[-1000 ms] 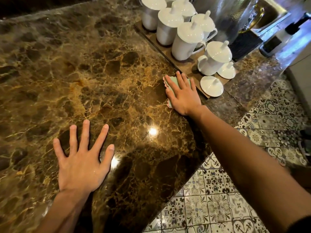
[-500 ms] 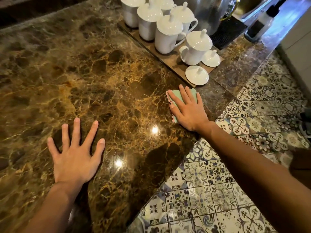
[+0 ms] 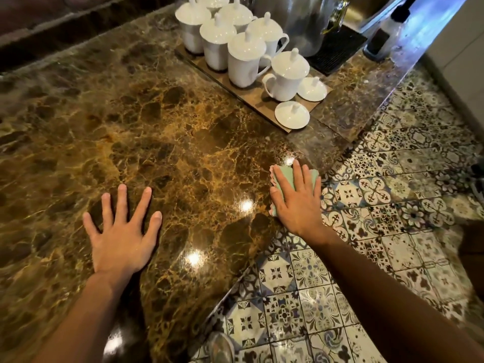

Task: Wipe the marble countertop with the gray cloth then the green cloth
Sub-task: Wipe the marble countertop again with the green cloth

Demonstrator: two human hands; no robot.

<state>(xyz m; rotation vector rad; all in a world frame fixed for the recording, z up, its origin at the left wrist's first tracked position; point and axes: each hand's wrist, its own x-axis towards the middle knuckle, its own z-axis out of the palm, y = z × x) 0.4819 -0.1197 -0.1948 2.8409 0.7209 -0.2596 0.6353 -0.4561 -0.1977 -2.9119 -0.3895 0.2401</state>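
The brown marble countertop (image 3: 162,132) fills the left and middle of the head view. My right hand (image 3: 297,203) presses flat on a light green cloth (image 3: 285,178) at the counter's right edge, fingers spread over it; most of the cloth is hidden under the palm. My left hand (image 3: 121,231) lies flat on the marble nearer to me, fingers apart, holding nothing. No gray cloth is in view.
A flat brown tray (image 3: 264,107) at the back carries several white lidded mugs (image 3: 245,60) and loose lids (image 3: 292,115). Behind it stand a metal urn (image 3: 301,19) and a black drip mat (image 3: 337,51). Patterned floor tiles (image 3: 379,231) lie right of the counter edge.
My right hand has slid the green cloth along the counter's right edge, away from the mug tray and toward me. My left hand stays flat in the same place.
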